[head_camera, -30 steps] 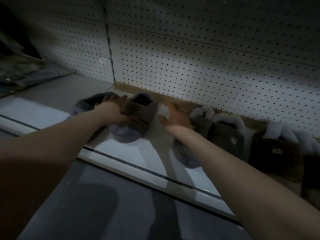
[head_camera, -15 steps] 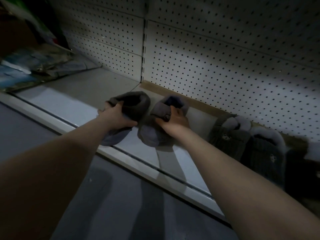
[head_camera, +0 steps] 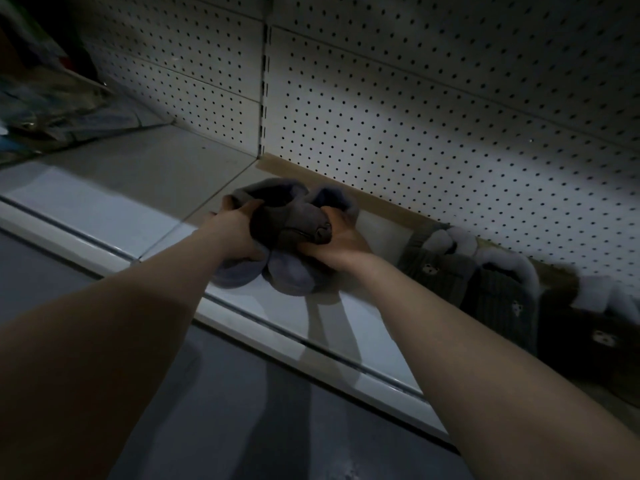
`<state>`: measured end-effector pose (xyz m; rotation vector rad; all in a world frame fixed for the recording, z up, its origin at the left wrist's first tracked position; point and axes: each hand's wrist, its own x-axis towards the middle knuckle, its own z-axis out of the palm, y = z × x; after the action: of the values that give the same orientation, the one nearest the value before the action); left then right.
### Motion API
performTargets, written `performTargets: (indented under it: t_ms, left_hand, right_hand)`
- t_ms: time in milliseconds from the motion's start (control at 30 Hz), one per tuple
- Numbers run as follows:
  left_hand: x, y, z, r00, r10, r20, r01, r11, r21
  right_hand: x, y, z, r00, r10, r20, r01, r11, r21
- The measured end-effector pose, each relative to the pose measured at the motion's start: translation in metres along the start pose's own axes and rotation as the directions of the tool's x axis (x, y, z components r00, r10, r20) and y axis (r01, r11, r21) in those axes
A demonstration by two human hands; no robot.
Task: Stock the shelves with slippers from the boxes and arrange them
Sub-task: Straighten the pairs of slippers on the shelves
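Observation:
Two grey-blue fuzzy slippers sit pressed side by side on the white shelf (head_camera: pixel 104 216), toes toward me. My left hand (head_camera: pixel 239 226) grips the left slipper (head_camera: pixel 242 271) at its outer side. My right hand (head_camera: pixel 339 244) grips the right slipper (head_camera: pixel 294 278) from its right side. The uppers bunch together between my hands. Further right on the shelf stands a row of fur-trimmed slippers: a grey pair (head_camera: pixel 485 289) with small white emblems, then a dark brown pair (head_camera: pixel 588 334).
A white pegboard back wall (head_camera: pixel 415 116) rises behind the shelf, with a slotted upright (head_camera: pixel 265 81) at the panel joint. Packaged goods (head_camera: pixel 41 109) lie on the shelf at far left. The shelf's front rail (head_camera: pixel 311 344) runs diagonally; grey floor (head_camera: pixel 242 427) lies below.
My right hand moved from the shelf onto the right grey-blue slipper. Both hands have since pushed the two slippers together until they touch. The view shifted left.

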<state>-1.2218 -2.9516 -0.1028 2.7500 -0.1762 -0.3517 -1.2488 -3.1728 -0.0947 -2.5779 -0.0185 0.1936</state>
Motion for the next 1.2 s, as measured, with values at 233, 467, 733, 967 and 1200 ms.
performTargets:
  t_ms: [233,467,733,967,1200]
  left_hand:
    - [0.009,0.015,0.006,0.999,0.034,0.008,-0.033,0.999,-0.022]
    - [0.016,0.037,0.013,0.999,0.035,0.038,-0.032,0.996,-0.080]
    - [0.005,0.050,0.020,0.980,0.188,0.062,-0.192,0.979,0.069]
    - [0.013,0.057,0.020,0.976,0.191,0.105,-0.212,0.947,0.240]
    - [0.008,0.054,0.017,0.985,0.151,0.088,-0.170,0.942,0.289]
  right_hand:
    - [-0.007,0.018,-0.005,0.996,0.059,-0.060,-0.063,0.995,-0.078]
    - [-0.019,0.030,-0.004,0.987,0.145,-0.076,-0.146,0.989,-0.008]
    - [-0.020,0.034,-0.004,0.984,0.125,-0.127,-0.127,0.992,-0.011]
    - [-0.034,0.030,0.009,0.989,0.116,-0.094,-0.120,0.992,-0.031]
    - [-0.036,0.031,0.010,0.983,0.146,-0.116,-0.148,0.989,-0.015]
